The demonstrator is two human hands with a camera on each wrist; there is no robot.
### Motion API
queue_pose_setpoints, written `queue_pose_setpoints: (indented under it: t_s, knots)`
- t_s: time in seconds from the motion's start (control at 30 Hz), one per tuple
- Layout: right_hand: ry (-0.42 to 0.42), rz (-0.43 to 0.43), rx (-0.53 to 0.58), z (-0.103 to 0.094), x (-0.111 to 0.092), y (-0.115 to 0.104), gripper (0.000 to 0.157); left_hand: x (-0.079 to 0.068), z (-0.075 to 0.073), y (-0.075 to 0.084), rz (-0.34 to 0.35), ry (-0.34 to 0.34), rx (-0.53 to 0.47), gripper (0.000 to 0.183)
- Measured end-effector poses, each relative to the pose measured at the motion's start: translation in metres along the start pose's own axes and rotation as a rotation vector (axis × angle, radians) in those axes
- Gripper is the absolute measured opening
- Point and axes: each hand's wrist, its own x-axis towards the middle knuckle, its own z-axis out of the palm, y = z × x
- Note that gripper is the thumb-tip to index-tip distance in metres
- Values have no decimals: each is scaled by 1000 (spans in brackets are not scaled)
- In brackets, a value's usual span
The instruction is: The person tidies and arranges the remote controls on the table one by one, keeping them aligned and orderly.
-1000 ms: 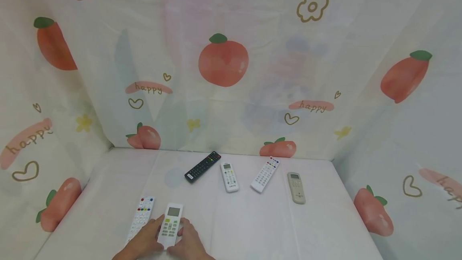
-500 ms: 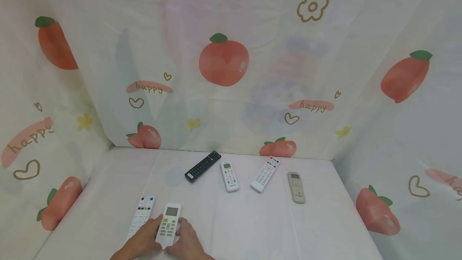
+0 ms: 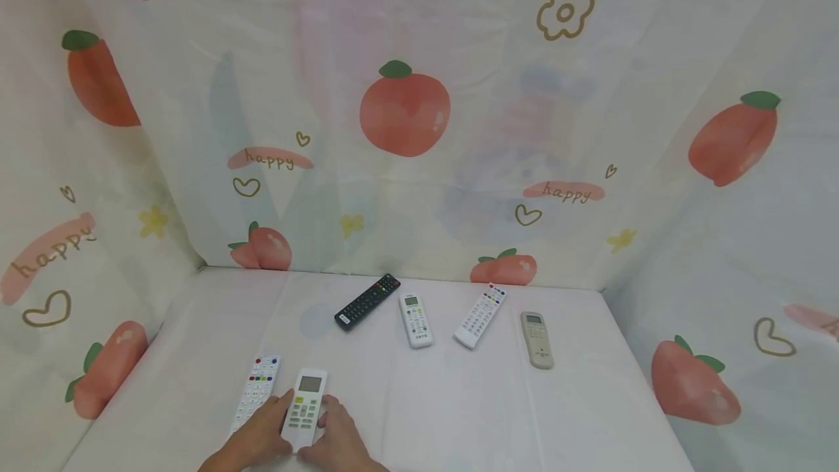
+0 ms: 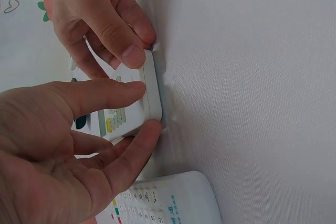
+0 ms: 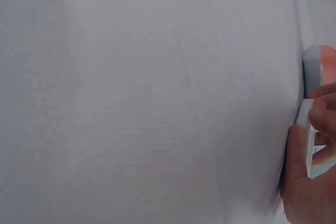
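Observation:
A white air-conditioner remote control [image 3: 304, 411] with a grey screen and pale green buttons lies face up at the front left of the table. My left hand [image 3: 258, 434] grips its left edge, and my right hand [image 3: 341, 437] grips its right edge near the bottom. Close up in the left wrist view, the left thumb rests on the lower face of the remote control [image 4: 137, 109], its fingers along the side; the right thumb presses the opposite corner. Just left of it lies a white remote with coloured buttons [image 3: 254, 395], partly covered by the left hand.
Along the back of the table [image 3: 452, 399] lie a black remote [image 3: 368, 302], a white remote with a small screen [image 3: 416, 321], a white remote with many buttons [image 3: 481, 316] and a beige remote [image 3: 537, 341]. A fruit-patterned cloth [image 3: 406, 202] walls the back and sides.
Both hands have shifted the air-conditioner remote control slightly left, towards the white remote beside it. The remotes at the back have stayed in place.

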Motion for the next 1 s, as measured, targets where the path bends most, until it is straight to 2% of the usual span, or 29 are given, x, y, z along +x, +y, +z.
queue_pose_setpoints:
  t_s: [0.8,1.0]
  knots:
    - [-12,-2,20,1,-2,2,80,1,1,-1,-23,-10,15,86]
    - [-2,-6,5,3,-1,6,80,1,0,0,-44,-11,1,80]
